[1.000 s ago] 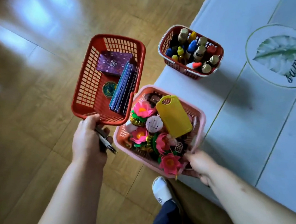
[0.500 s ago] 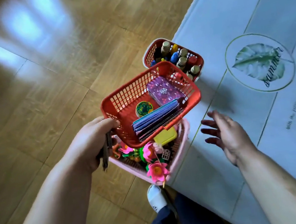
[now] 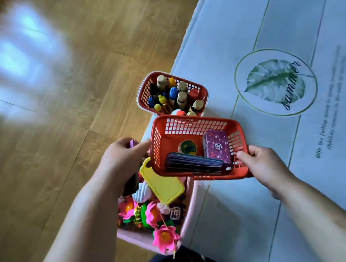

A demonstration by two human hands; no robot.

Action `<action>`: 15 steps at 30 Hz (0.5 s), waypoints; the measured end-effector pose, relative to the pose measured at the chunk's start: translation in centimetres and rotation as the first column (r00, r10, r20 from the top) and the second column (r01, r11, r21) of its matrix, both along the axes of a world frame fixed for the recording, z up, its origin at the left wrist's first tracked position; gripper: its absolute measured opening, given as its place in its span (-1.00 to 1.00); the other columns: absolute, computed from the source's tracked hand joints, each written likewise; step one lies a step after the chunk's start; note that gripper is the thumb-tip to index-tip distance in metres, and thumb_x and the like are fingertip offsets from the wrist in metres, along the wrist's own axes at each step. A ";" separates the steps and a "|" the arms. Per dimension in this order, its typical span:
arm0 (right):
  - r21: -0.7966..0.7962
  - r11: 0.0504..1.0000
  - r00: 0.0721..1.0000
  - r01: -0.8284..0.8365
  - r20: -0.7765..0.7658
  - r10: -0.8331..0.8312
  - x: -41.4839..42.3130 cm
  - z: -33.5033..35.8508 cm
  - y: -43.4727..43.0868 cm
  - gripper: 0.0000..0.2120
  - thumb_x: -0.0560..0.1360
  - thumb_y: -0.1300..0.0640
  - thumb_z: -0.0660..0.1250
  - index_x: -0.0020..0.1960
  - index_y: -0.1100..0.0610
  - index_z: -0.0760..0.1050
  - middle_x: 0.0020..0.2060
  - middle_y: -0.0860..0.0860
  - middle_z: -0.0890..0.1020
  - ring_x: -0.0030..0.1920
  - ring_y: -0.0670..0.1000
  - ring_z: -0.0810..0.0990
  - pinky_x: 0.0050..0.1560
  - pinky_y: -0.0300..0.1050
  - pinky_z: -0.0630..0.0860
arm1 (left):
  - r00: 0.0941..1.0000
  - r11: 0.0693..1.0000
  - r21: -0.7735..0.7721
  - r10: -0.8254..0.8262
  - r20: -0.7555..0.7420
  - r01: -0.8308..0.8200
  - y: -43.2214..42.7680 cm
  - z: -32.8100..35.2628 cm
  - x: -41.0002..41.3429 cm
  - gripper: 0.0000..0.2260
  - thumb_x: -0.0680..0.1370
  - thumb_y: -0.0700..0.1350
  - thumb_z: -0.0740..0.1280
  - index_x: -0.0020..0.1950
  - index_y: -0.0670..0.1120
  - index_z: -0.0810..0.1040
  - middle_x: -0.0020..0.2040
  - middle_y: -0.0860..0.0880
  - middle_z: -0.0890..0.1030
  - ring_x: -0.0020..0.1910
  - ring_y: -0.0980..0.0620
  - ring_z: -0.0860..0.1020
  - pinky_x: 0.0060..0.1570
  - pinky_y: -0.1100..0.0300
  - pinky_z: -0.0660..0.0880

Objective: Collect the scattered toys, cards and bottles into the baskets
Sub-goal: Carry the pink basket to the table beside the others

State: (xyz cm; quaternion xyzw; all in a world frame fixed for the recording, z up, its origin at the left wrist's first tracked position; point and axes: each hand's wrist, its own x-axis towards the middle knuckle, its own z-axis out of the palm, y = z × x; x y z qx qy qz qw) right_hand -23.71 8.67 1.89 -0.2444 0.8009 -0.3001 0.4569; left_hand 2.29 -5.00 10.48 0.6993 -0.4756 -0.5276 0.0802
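- Red lattice-plastic basket (image 3: 191, 126), rectangular, tilted over the pink basket (image 3: 137, 237); inside, purple card box (image 3: 217, 147), stacked dark cards (image 3: 194, 163)
- Pink basket heaped with petal-shaped flowers (image 3: 164, 238) and a flat yellow tag (image 3: 163, 184)
- Small red basket (image 3: 143, 93) of capped bottles (image 3: 182, 97) farther off, on the pale printed mat (image 3: 241, 23)
- Right grip (image 3: 259, 161) clasping the big red basket's near right corner
- Left grip (image 3: 125, 157) closed round a slim purple-tipped object (image 3: 133, 144), forefinger at the basket's left wall

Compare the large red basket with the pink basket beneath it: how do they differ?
The red basket holds cards and a purple box; the pink basket, flower toys and a yellow board. The red basket's floor partly shows; the pink basket is heaped. The right hand grips the red basket, which overlaps the pink basket from above. Both are open plastic baskets.
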 end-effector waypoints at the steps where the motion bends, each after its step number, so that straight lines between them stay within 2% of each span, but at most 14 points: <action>1: 0.018 0.999 1.000 0.030 -0.008 -0.030 -0.1 -0.5 0.2 -0.85 0.52 0.14 0.30 -0.13 0.18 0.60 -0.24 0.10 0.71 -0.19 0.15 0.69 -0.12 0.06 0.56 | 0.999 0.999 -0.011 0.040 -0.022 -0.041 -0.3 -0.4 -0.1 -0.71 0.51 0.07 0.41 -0.11 -0.16 0.54 -0.38 -0.05 0.51 -0.50 0.04 0.44 -0.46 0.24 0.38; 4: 0.055 0.987 0.988 0.153 -0.016 -0.152 -0.2 -1.7 0.5 -0.86 0.51 0.19 0.29 -0.15 0.17 0.61 -0.24 0.06 0.71 -0.21 0.09 0.67 -0.15 -0.06 0.48 | 0.991 0.994 0.040 0.107 -0.075 -0.104 -1.0 -1.5 -0.1 -0.79 0.53 0.00 0.40 -0.10 -0.15 0.52 -0.41 -0.05 0.47 -0.65 0.14 0.37 -0.63 0.34 0.29; 6: 0.078 0.970 0.973 0.229 -0.022 -0.228 0.0 -2.3 1.2 -0.87 0.52 0.23 0.28 -0.13 0.17 0.60 -0.21 0.08 0.71 -0.18 0.09 0.66 -0.12 -0.07 0.47 | 0.983 0.987 0.082 0.149 -0.108 -0.140 -1.6 -2.4 0.4 -0.85 0.53 -0.07 0.40 -0.08 -0.15 0.53 -0.39 -0.06 0.49 -0.61 0.13 0.41 -0.63 0.33 0.30; 8: 0.085 0.936 0.939 0.343 -0.048 -0.340 0.2 -3.3 1.6 -0.87 0.53 0.25 0.27 -0.13 0.15 0.58 -0.20 0.06 0.69 -0.17 0.11 0.65 -0.08 -0.05 0.48 | 0.970 0.978 0.141 0.178 -0.164 -0.156 -3.7 -4.1 0.5 -0.87 0.53 -0.10 0.40 -0.06 -0.15 0.55 -0.28 -0.11 0.53 -0.46 0.04 0.46 -0.54 0.29 0.36; 10: 0.105 0.894 0.900 0.435 -0.050 -0.433 1.1 -4.0 2.0 -0.86 0.53 0.27 0.28 -0.14 0.13 0.57 -0.20 0.05 0.67 -0.18 0.10 0.63 -0.05 -0.04 0.48 | 0.969 0.973 0.165 0.187 -0.163 -0.160 -5.1 -5.9 0.4 -0.85 0.53 -0.10 0.39 -0.02 -0.18 0.57 -0.19 -0.14 0.52 -0.35 -0.02 0.43 -0.40 0.22 0.36; 13: 0.129 0.812 0.819 0.569 -0.007 -0.574 3.2 -5.4 2.7 -0.86 0.52 0.29 0.28 -0.10 0.12 0.59 -0.22 0.02 0.65 -0.21 0.06 0.59 -0.05 -0.05 0.47 | 0.991 0.989 0.123 0.092 -0.094 -0.080 -7.4 -8.3 -1.4 -0.80 0.56 -0.05 0.35 0.04 -0.18 0.58 -0.23 -0.10 0.48 -0.32 0.00 0.40 -0.24 0.15 0.37; 15: 0.149 0.746 0.752 0.650 0.023 -0.659 4.6 -6.2 3.3 -0.85 0.52 0.28 0.28 -0.14 0.10 0.57 -0.22 0.02 0.64 -0.21 0.05 0.57 -0.07 -0.06 0.47 | 0.999 0.993 0.110 0.048 -0.022 -0.046 -8.8 -9.6 -2.9 -0.75 0.57 0.01 0.31 0.09 -0.15 0.58 -0.29 -0.04 0.47 -0.33 0.00 0.41 -0.18 0.15 0.39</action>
